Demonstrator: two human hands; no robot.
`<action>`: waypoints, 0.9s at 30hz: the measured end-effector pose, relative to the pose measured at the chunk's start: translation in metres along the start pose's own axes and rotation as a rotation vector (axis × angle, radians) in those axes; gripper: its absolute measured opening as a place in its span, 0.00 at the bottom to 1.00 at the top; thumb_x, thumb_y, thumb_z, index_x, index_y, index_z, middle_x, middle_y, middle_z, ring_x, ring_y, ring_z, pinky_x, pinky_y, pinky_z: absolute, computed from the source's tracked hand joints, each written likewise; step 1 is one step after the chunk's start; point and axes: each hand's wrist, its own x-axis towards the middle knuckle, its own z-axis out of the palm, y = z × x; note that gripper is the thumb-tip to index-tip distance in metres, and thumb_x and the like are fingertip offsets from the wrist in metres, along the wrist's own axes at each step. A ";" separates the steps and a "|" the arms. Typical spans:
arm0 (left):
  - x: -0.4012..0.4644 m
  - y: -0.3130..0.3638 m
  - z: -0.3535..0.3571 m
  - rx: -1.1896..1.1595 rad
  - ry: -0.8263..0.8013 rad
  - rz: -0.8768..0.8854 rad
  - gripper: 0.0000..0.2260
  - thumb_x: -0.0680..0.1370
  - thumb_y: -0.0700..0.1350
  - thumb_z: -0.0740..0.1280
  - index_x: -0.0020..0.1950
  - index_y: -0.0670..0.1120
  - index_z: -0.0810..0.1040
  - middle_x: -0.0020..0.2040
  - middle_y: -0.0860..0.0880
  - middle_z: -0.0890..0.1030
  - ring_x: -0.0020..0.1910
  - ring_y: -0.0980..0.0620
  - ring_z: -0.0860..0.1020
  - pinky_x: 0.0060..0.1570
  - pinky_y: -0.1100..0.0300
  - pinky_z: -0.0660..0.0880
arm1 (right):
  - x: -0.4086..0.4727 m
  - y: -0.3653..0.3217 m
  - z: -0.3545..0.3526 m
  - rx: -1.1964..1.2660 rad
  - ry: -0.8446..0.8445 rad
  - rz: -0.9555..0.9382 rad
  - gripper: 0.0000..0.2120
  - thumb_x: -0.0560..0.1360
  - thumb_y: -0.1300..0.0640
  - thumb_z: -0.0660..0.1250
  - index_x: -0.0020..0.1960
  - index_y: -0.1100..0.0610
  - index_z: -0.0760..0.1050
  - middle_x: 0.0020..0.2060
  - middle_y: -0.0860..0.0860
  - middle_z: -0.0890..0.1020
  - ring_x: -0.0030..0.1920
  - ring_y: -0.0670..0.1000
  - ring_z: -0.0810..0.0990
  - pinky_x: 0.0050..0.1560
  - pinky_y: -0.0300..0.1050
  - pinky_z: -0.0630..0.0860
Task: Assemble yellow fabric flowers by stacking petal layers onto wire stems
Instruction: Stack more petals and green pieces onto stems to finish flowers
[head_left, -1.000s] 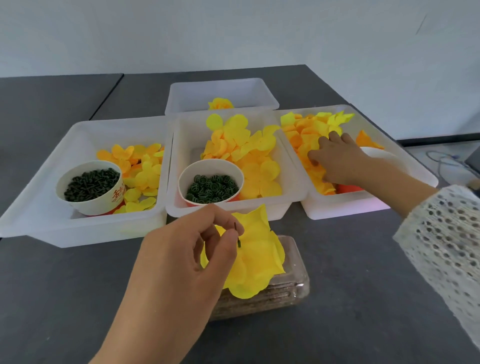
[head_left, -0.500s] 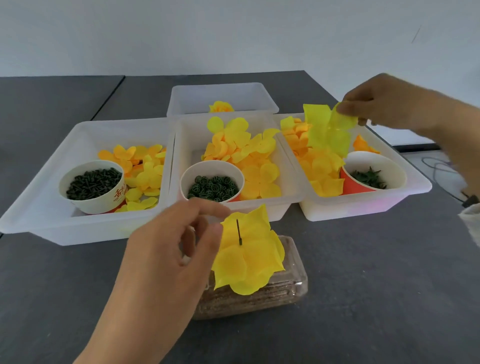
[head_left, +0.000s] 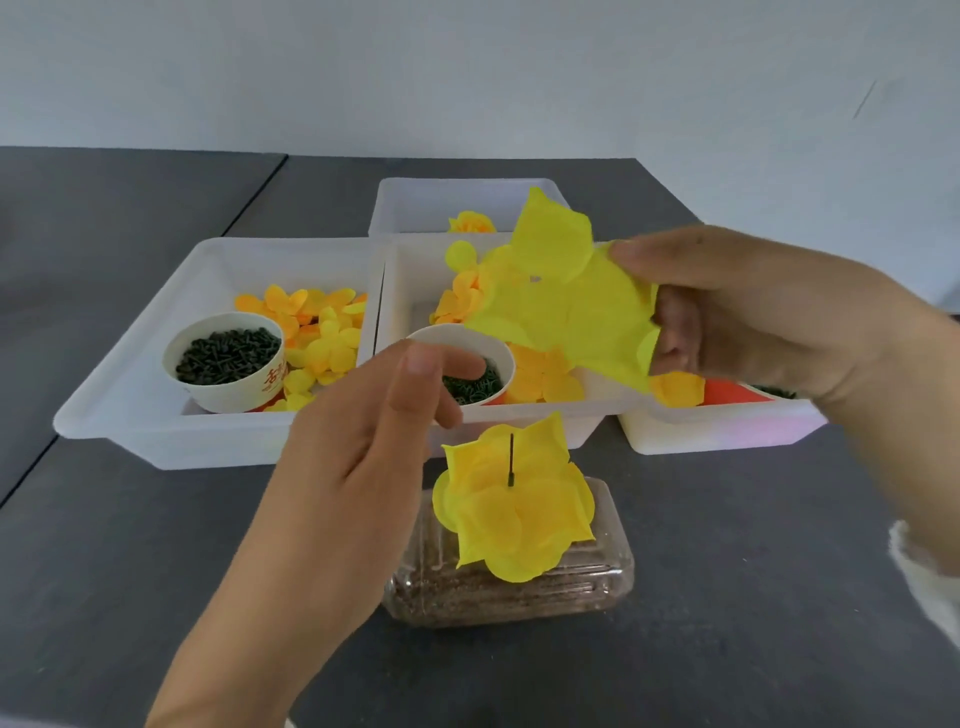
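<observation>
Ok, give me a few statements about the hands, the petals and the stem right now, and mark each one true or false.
1. The right hand holds a yellow petal layer up above the trays. True.
2. The left hand grips the wire stem. False: it holds nothing, with its fingers apart from the stem.
3. Yellow petals already sit on the stem, whose tip pokes above them. True.
4. The stem stands in the left white tray. False: it stands over a clear plastic box in front of the trays.
5. The paper cup in the left tray holds orange petals. False: it holds small dark pieces.
</observation>
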 end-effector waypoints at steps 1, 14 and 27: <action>0.002 0.001 0.003 -0.024 -0.018 -0.033 0.23 0.80 0.63 0.48 0.46 0.58 0.82 0.39 0.56 0.80 0.35 0.59 0.74 0.34 0.73 0.68 | 0.001 0.002 0.012 0.047 -0.032 0.000 0.15 0.74 0.52 0.61 0.32 0.51 0.78 0.25 0.44 0.75 0.27 0.45 0.66 0.31 0.39 0.59; 0.000 -0.018 -0.005 -0.176 -0.197 -0.119 0.20 0.81 0.51 0.59 0.29 0.51 0.73 0.25 0.56 0.66 0.23 0.60 0.62 0.26 0.71 0.61 | -0.004 0.040 0.049 -0.117 0.132 0.077 0.14 0.73 0.45 0.62 0.35 0.51 0.81 0.31 0.47 0.78 0.24 0.47 0.67 0.24 0.37 0.63; -0.008 -0.038 -0.011 0.137 -0.250 0.014 0.19 0.82 0.58 0.57 0.32 0.55 0.73 0.27 0.50 0.71 0.25 0.53 0.66 0.28 0.59 0.64 | -0.016 0.045 0.059 -0.306 0.288 0.035 0.18 0.75 0.52 0.59 0.31 0.60 0.69 0.25 0.51 0.69 0.23 0.44 0.65 0.24 0.32 0.61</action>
